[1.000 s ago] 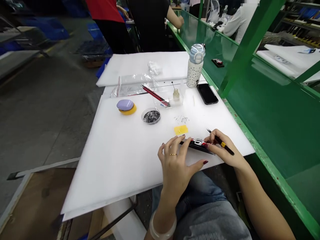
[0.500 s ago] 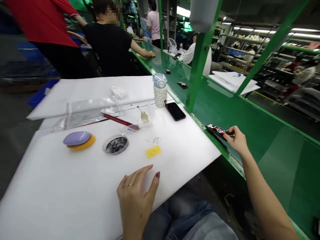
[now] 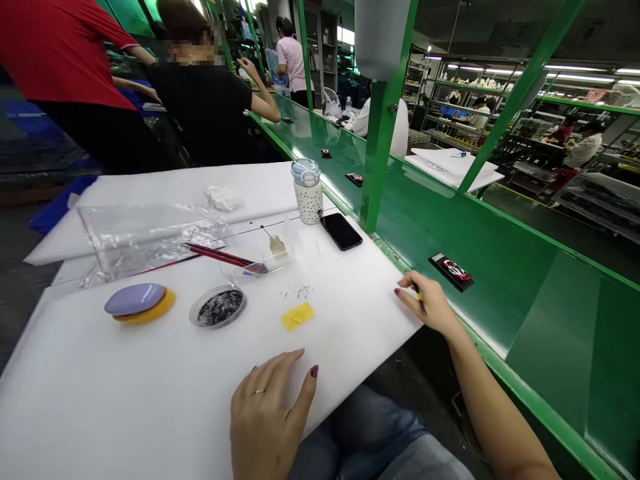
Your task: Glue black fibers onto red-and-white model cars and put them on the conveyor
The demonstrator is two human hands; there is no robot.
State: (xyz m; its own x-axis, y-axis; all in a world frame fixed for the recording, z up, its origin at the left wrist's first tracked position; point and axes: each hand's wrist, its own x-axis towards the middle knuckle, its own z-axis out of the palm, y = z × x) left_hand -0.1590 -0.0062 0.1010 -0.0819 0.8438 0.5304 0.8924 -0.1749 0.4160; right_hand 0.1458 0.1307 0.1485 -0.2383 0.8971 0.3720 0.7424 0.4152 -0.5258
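Note:
My left hand (image 3: 267, 417) lies flat and open on the white foam sheet (image 3: 125, 373) near its front edge, fingers spread. At the sheet's right edge my right hand (image 3: 426, 305) is closed around a thin black tool with a yellow band (image 3: 419, 297). A small black card with a red and white toy car (image 3: 451, 271) lies on the green conveyor belt (image 3: 500, 267), just beyond my right hand and apart from it. A yellow pad (image 3: 297, 315) and several tiny metal pins (image 3: 299, 291) lie on the sheet between my hands.
On the sheet stand a dish of dark bits (image 3: 217, 308), a purple-and-yellow disc (image 3: 137, 302), a clear tray with red sticks (image 3: 235, 257), a plastic bag (image 3: 145, 237), a dotted bottle (image 3: 307, 192) and a black phone (image 3: 341, 231). A green post (image 3: 380, 133) rises beside the belt. Other people work at the back.
My right hand let go of the toy-car card on the belt and drew back to the sheet's edge, keeping the tool. My left hand stayed flat. The view lifted up.

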